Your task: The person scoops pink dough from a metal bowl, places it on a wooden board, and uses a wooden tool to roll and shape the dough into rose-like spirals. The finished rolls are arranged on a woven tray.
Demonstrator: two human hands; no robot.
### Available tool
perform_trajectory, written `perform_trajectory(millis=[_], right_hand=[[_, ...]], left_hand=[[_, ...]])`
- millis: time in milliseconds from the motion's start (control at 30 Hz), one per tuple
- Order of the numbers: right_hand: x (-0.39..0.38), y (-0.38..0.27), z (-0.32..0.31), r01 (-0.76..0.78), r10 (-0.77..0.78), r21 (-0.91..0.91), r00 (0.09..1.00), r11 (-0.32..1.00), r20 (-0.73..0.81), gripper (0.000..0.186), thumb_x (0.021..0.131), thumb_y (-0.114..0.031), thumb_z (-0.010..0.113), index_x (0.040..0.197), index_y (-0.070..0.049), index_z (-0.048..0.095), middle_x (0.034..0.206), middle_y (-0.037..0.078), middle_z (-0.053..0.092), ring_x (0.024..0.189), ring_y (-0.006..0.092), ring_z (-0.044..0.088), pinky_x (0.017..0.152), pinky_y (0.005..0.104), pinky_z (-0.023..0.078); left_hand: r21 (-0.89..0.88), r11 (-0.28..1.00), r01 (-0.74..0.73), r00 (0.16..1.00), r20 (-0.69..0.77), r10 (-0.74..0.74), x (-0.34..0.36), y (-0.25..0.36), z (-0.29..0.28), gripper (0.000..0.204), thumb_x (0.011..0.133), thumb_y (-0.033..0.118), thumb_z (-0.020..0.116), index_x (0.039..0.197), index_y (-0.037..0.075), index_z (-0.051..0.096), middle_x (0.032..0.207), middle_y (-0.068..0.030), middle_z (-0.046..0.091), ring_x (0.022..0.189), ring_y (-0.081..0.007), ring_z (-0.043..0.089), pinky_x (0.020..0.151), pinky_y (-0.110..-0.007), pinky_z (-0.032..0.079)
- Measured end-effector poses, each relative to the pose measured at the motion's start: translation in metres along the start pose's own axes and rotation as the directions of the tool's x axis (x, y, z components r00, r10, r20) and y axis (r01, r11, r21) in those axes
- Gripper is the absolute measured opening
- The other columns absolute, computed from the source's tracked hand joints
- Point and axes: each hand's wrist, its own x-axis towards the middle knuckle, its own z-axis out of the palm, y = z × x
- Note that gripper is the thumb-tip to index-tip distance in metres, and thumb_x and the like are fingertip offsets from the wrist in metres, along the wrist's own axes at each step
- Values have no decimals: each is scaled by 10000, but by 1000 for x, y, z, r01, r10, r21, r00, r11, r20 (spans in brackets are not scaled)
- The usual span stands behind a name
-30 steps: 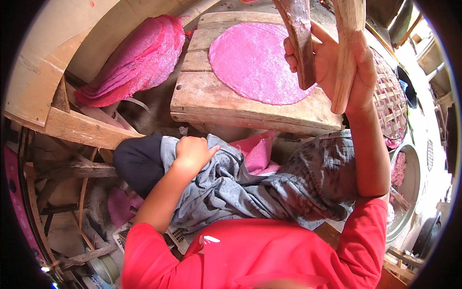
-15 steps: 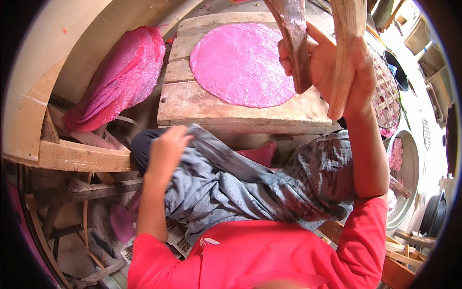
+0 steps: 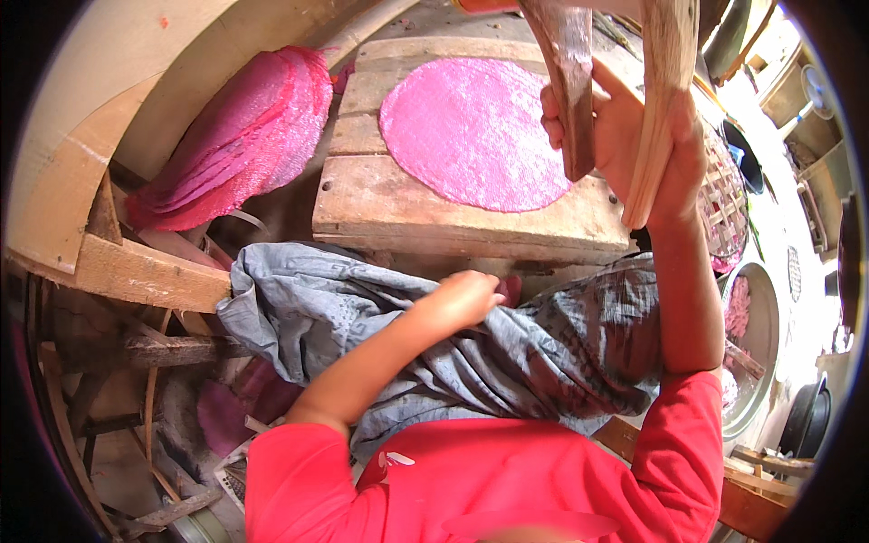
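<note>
A grey patterned cloth (image 3: 362, 299) lies bunched across my lap and knees. Near the middle of the lap, my left hand (image 3: 462, 300) is closed at the cloth's upper edge, its fingertips partly hidden. My right hand (image 3: 625, 145) is raised at the upper right. Its fingers curl round two wooden bars, a dark one (image 3: 572, 109) and a lighter one (image 3: 665, 118), whose upper ends run out of view. Behind that hand, a round, flat pink sheet (image 3: 475, 136) with a rough, shiny surface lies on a low plank table (image 3: 380, 204).
A stack of similar pink sheets (image 3: 249, 136) leans at the left beside a wooden frame (image 3: 149, 281). To the right are a woven basket (image 3: 724, 195) and a metal basin (image 3: 769, 308) with pink pieces in it. A black pan (image 3: 806, 416) stands farther right.
My left hand has moved right, from beside my left knee to the middle of my lap. The grey cloth now spreads over the left knee. My right hand stays on the wooden bars.
</note>
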Motion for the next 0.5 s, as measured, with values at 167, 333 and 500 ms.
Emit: perform_trajectory(millis=[167,333,500], right_hand=[[-6,-3,0,43,-44,-110,999,993,-5,933,842,-610,428,1404,120,279,1178,243,549,1028,274,561,911,379,428],[-8,-14,-14,109,-108,-182,994,977,15,1078,758,-720,488,1379,134,274,1091,184,537,939,224,525,826,327,397],[-6,-26,-29,111,-112,-145,994,983,0,1063,786,-734,476,1392,115,272,1130,214,529,965,251,534,843,352,421]], left_hand=[[-89,996,25,975,221,-5,50,-13,46,342,908,278,502,802,20,698,907,-239,674,848,-403,655,747,-510,496],[72,799,-597,769,-233,595,7,33,-3,138,868,157,581,820,29,603,820,-109,647,786,-321,631,689,-416,510],[-59,852,-521,536,-799,273,-38,30,-124,181,926,181,606,1000,21,644,917,-123,662,814,-280,665,717,-346,535]])
